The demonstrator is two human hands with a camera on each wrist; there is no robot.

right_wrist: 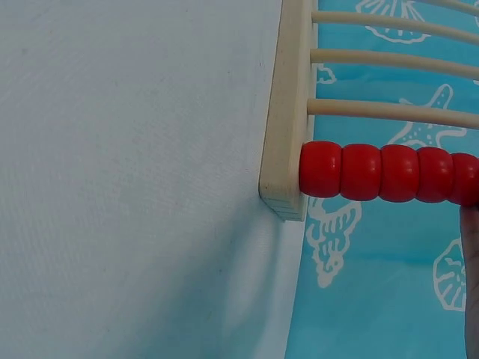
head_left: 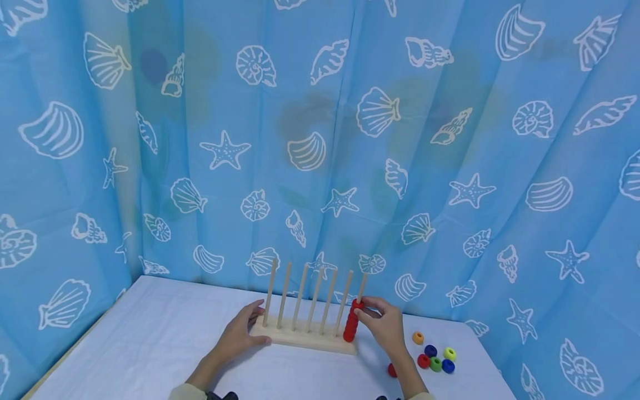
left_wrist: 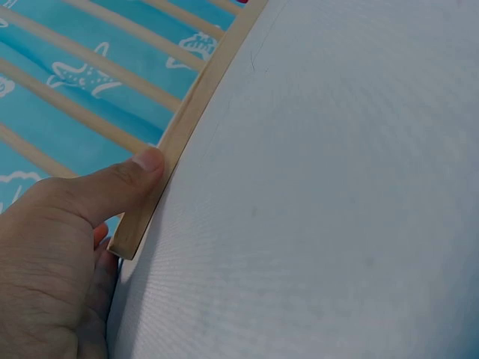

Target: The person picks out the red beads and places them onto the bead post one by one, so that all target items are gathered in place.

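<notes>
A wooden peg stand with several upright pegs stands on the white table. My left hand grips its left end; in the left wrist view the thumb presses the front edge of the base while the other fingers go behind it, partly hidden. Several red beads are stacked on the rightmost peg, the lowest one against the base. At the top of that stack, my right hand pinches the uppermost red bead between thumb and fingers. Most of the right hand lies outside the right wrist view.
To the right of the stand lie loose beads: an orange bead, a yellow bead, a green bead, two blue ones and a red bead. Another red bead is partly behind the right forearm. A blue shell-print curtain hangs behind the table.
</notes>
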